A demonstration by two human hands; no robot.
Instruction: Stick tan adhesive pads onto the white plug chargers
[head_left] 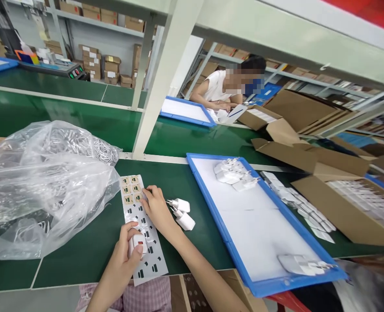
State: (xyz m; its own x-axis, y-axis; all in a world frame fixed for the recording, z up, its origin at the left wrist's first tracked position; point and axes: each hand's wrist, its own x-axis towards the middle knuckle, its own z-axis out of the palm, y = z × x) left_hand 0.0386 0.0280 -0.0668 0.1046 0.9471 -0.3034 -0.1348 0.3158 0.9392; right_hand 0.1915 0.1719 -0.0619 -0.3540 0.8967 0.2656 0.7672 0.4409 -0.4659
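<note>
Between the thumb and bent fingers of the left hand (122, 255) sits a small white block-shaped plastic charger (136, 243), gripped firmly, its end with a red-lined slot showing beside the thumb. Under that hand, and running on ahead of it, lies a long white sheet of stickers (143, 223) with dark printed shapes; its far end carries tan square-backed pieces (135, 188). Ahead and to the right of the held charger, the right hand (153, 207) reaches over the sheet, fingers bent, their tips at the edge of the tan pieces; whether they pinch one I cannot tell. Just to the right of this hand, two white plastic plugs with metal pins (182, 213) lie side by side on the glossy green tabletop (94, 255). Farther right of both hands is a white tray with a blue rim (244, 234), bearing a cluster of white pronged plugs (232, 172) at its far end. To the left of both hands spreads a crumpled clear plastic bag (64, 186).
</note>
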